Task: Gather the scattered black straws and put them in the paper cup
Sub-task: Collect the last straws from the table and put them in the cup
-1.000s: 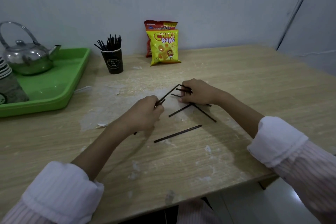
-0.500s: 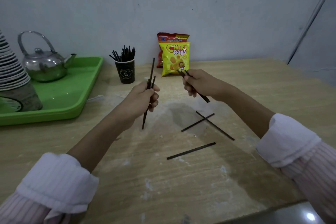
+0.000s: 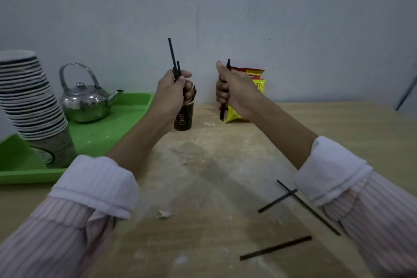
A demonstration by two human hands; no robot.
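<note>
Matt wood, bright metal, glossy plastic.
The table [image 3: 225,176] is pale wood grain, matt, with chalky worn patches. The kettle [image 3: 83,104] is polished metal, mirror-bright; the tray [image 3: 126,115] is smooth green plastic with a soft sheen. The black straws [image 3: 275,248] look like matt plastic, the paper cup [image 3: 183,118] dark and dull, the snack bags [image 3: 260,85] glossy film, the sleeves [image 3: 94,185] striped woven cloth.

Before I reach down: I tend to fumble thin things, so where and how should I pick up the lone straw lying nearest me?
Pinch the lone straw at its middle, coming straight down from above, fingers across its thin width. It lies flat on the table, apart from the crossed pair, so probably nothing blocks the grip.
</note>
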